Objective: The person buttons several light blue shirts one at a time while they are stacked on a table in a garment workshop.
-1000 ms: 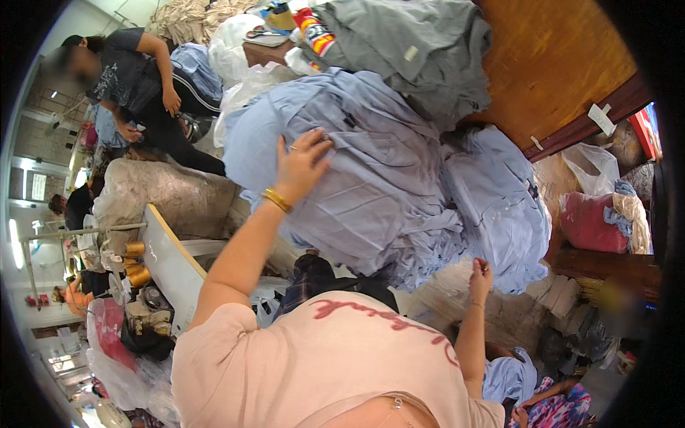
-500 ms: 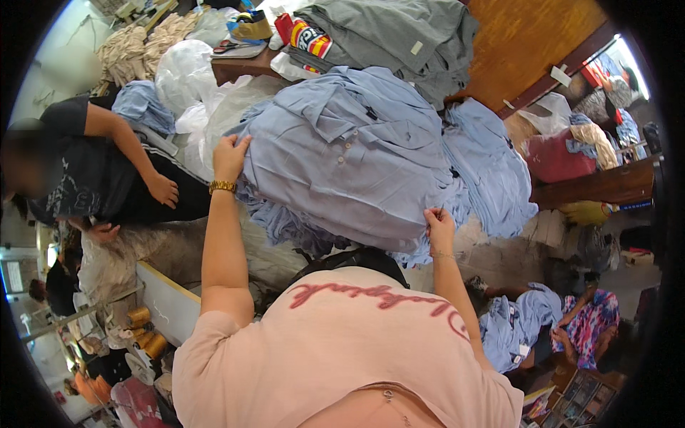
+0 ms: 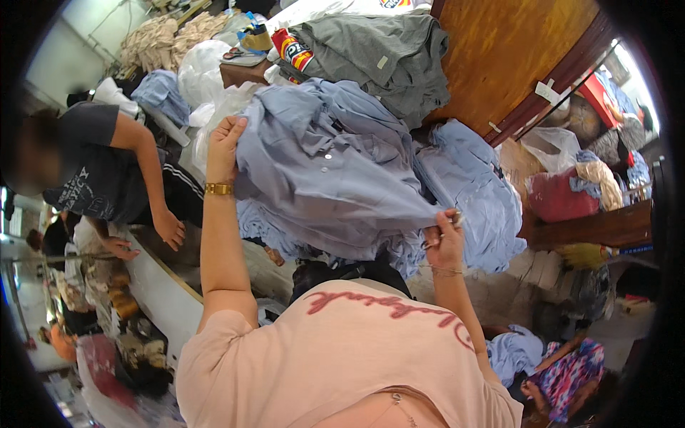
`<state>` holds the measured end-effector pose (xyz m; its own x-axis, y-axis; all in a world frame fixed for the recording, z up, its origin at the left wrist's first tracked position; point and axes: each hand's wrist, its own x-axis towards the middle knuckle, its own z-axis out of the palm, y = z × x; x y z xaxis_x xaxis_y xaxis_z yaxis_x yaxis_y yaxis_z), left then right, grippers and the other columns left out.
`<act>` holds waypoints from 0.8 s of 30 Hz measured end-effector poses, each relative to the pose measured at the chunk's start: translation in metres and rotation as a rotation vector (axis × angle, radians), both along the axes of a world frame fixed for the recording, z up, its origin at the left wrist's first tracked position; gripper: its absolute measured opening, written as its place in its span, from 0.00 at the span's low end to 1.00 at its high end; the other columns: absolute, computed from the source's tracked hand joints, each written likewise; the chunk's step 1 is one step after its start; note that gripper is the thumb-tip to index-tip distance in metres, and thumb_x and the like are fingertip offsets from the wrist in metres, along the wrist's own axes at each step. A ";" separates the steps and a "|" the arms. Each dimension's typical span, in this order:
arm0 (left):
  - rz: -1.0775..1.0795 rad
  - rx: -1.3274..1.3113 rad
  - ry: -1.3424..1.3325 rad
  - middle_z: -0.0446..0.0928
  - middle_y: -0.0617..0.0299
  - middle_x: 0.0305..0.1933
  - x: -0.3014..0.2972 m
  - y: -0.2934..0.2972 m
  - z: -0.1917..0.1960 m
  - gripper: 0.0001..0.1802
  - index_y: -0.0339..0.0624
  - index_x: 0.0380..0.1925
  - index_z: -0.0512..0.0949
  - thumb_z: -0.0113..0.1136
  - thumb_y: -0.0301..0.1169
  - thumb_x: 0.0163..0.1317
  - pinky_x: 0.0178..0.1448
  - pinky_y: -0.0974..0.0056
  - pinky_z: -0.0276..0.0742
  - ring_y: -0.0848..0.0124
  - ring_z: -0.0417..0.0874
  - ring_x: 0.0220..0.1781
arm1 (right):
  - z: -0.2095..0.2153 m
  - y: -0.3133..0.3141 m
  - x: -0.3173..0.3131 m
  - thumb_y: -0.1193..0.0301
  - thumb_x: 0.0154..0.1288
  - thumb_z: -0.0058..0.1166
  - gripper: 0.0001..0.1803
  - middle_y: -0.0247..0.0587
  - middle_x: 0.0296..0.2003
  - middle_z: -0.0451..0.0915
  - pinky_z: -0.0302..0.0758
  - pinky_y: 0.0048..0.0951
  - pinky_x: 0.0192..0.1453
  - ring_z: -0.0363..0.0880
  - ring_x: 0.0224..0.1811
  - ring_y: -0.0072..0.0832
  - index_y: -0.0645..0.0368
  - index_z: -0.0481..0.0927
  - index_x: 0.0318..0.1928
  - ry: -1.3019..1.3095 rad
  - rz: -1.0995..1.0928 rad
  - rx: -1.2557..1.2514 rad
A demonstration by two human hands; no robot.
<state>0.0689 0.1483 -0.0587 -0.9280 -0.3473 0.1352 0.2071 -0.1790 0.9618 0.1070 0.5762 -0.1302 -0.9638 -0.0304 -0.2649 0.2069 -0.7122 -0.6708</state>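
Observation:
A light blue polo shirt [image 3: 307, 182] is stretched between my two hands above a heap of similar blue garments. My left hand [image 3: 225, 150], with a gold bracelet at the wrist, grips the shirt's left edge between thumb and fingers. On the other side my right hand [image 3: 446, 242] is closed on the lower right corner and pulls it taut to a point. A small shiny bit shows at these right fingertips, too small to make out. The collar and two buttons face up. Below the shirt, more crumpled blue cloth [image 3: 267, 232] shows.
Another blue garment pile [image 3: 471, 192] lies at right, by a wooden panel [image 3: 510, 57]. Grey folded garments [image 3: 371, 64] are at the back. A tape dispenser [image 3: 255, 37] stands at the back left. A co-worker [image 3: 107, 164] is close on my left; another person [image 3: 567, 378] sits lower right.
My right hand has drawn the shirt's corner a little right and down, pulling the cloth into a taut point. My left hand keeps its hold. The co-worker's arm has moved slightly lower.

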 end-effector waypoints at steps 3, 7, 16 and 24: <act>0.051 0.005 -0.219 0.77 0.67 0.30 0.013 0.031 -0.032 0.09 0.37 0.33 0.77 0.57 0.31 0.58 0.40 0.73 0.69 0.78 0.74 0.31 | -0.002 0.041 -0.012 0.77 0.59 0.52 0.05 0.30 0.17 0.68 0.56 0.21 0.14 0.58 0.09 0.18 0.53 0.70 0.31 -0.142 -0.036 -0.078; 0.190 -0.596 -0.536 0.77 0.62 0.36 0.009 -0.006 -0.064 0.16 0.35 0.38 0.76 0.55 0.38 0.58 0.45 0.67 0.69 0.73 0.75 0.37 | -0.034 0.054 -0.016 0.71 0.59 0.53 0.02 0.30 0.16 0.67 0.54 0.19 0.14 0.57 0.10 0.18 0.53 0.74 0.33 -0.493 0.216 -0.007; 0.776 -0.976 0.306 0.76 0.50 0.42 -0.093 -0.031 0.195 0.21 0.37 0.45 0.73 0.45 0.43 0.61 0.49 0.61 0.69 0.57 0.75 0.43 | 0.090 0.054 -0.066 0.75 0.61 0.52 0.05 0.29 0.21 0.69 0.57 0.21 0.17 0.60 0.14 0.17 0.57 0.75 0.38 0.080 0.232 0.138; 0.778 -0.784 0.590 0.77 0.53 0.39 -0.069 0.066 0.318 0.20 0.34 0.41 0.75 0.52 0.41 0.60 0.48 0.64 0.70 0.66 0.75 0.43 | 0.128 0.058 -0.059 0.78 0.55 0.56 0.09 0.28 0.21 0.70 0.58 0.18 0.21 0.61 0.16 0.14 0.58 0.74 0.37 0.418 0.309 0.047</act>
